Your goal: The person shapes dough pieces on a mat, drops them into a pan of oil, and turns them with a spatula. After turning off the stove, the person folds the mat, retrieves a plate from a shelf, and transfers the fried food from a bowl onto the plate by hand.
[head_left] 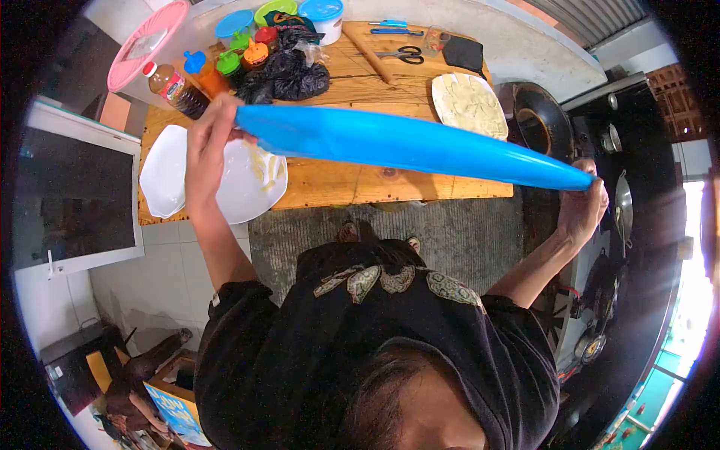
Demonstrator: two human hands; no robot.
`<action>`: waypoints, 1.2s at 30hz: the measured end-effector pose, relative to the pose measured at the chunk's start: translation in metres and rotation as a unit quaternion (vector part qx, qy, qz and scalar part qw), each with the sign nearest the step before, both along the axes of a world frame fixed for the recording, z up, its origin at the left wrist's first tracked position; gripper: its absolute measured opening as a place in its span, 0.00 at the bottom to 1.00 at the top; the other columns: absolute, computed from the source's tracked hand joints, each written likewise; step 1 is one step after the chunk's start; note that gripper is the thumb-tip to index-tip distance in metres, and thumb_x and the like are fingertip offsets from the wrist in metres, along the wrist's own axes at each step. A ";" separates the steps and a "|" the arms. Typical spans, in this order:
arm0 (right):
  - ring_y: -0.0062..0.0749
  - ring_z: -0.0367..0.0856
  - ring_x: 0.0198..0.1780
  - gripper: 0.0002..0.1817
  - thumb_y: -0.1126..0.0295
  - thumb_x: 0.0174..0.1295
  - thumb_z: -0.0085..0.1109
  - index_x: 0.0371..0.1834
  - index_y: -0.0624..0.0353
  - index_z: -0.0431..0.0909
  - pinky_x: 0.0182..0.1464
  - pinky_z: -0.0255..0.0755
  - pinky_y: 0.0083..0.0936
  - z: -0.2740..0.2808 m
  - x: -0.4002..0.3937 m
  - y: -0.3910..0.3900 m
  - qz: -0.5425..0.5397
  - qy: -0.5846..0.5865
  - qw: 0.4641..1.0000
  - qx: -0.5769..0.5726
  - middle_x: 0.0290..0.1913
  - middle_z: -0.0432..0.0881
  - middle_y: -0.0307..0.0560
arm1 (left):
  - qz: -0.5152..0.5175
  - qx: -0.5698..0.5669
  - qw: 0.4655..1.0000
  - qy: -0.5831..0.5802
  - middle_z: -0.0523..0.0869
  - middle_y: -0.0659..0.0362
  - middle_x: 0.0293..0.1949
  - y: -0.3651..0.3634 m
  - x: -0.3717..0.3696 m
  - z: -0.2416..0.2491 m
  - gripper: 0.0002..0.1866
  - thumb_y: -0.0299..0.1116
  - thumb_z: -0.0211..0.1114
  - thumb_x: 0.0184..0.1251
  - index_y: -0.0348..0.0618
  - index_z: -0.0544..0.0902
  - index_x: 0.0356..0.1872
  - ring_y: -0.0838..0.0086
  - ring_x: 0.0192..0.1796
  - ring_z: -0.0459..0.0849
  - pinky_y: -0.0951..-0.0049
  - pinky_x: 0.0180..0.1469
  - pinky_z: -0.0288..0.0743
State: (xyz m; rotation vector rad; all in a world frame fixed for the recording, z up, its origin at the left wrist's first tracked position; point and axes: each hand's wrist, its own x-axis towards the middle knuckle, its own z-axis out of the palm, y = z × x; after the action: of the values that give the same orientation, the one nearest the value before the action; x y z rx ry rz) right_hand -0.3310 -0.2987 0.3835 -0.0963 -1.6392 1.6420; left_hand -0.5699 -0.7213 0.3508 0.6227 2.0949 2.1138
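Observation:
A wide, smooth blue plastic tray [405, 142] is held up over the table, stretching between my two hands and seen at a steep slant. My left hand [214, 135] is closed round its left end, and my right hand [585, 199] grips the narrow right end. Under the left end lies a white plate [247, 199] with yellowish smears, partly covered by the tray. Beside it, past my left wrist, rests another white plate [163, 172]. Beyond the tray's right half, a square white plate [471, 106] holds pale, flat pieces that look like dough.
The wooden table [337, 196] also bears a rolling pin [367, 52], scissors [405, 54], black plastic bags [296, 79], a dark sauce bottle [176, 90], squeeze bottles [202, 71] and lidded tubs [322, 21]. A black wok [536, 120] stands to the right.

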 end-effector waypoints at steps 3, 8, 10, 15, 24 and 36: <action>0.26 0.69 0.38 0.16 0.63 0.66 0.54 0.28 0.66 0.77 0.43 0.62 0.24 -0.004 -0.017 -0.004 0.012 -0.014 0.999 0.028 0.38 0.76 0.49 | 0.067 -0.075 0.992 0.080 0.72 0.63 0.29 0.011 -0.026 -0.017 0.17 0.39 0.56 0.70 0.36 0.76 0.26 0.82 0.28 0.72 0.79 0.33 0.67; 0.28 0.68 0.37 0.17 0.64 0.66 0.53 0.23 0.66 0.76 0.40 0.61 0.24 0.004 -0.030 -0.016 0.028 -0.015 0.996 0.080 0.35 0.75 0.49 | 0.042 -0.015 0.997 -0.065 0.75 0.66 0.29 0.024 -0.047 -0.050 0.15 0.39 0.56 0.70 0.38 0.81 0.31 0.84 0.30 0.74 0.81 0.38 0.69; 0.28 0.68 0.37 0.18 0.64 0.65 0.54 0.22 0.66 0.75 0.40 0.61 0.24 0.005 -0.029 -0.017 0.027 -0.013 0.996 0.089 0.34 0.75 0.49 | 0.032 -0.022 0.998 -0.050 0.76 0.65 0.31 0.029 -0.045 -0.047 0.14 0.40 0.55 0.70 0.40 0.83 0.36 0.83 0.32 0.75 0.81 0.40 0.69; 0.32 0.75 0.39 0.17 0.64 0.60 0.57 0.23 0.69 0.78 0.43 0.67 0.27 0.014 -0.020 -0.026 -0.047 -0.075 0.990 0.108 0.36 0.79 0.52 | -0.008 -0.094 0.994 0.058 0.79 0.59 0.43 0.033 -0.048 -0.055 0.24 0.51 0.46 0.72 0.46 0.80 0.55 0.74 0.48 0.75 0.72 0.51 0.68; 0.19 0.72 0.33 0.14 0.67 0.59 0.61 0.21 0.67 0.78 0.34 0.65 0.19 0.017 -0.002 -0.029 0.034 -0.062 0.993 0.089 0.31 0.78 0.42 | -0.007 -0.123 0.990 -0.070 0.81 0.59 0.48 0.064 -0.053 -0.079 0.22 0.46 0.50 0.72 0.40 0.77 0.56 0.77 0.48 0.79 0.76 0.47 0.73; 0.25 0.77 0.36 0.11 0.69 0.60 0.61 0.26 0.68 0.80 0.38 0.69 0.24 0.007 0.017 -0.020 -0.044 -0.073 0.990 0.115 0.32 0.81 0.47 | -0.020 -0.112 0.992 -0.058 0.81 0.67 0.35 0.095 -0.043 -0.075 0.16 0.39 0.57 0.69 0.41 0.80 0.51 0.88 0.28 0.71 0.87 0.27 0.61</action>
State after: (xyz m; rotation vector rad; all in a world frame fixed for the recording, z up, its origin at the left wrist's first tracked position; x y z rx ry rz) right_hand -0.3143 -0.3187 0.3902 -0.1730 -1.8960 1.3964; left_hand -0.6133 -0.6258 0.2755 0.4964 2.1922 1.8120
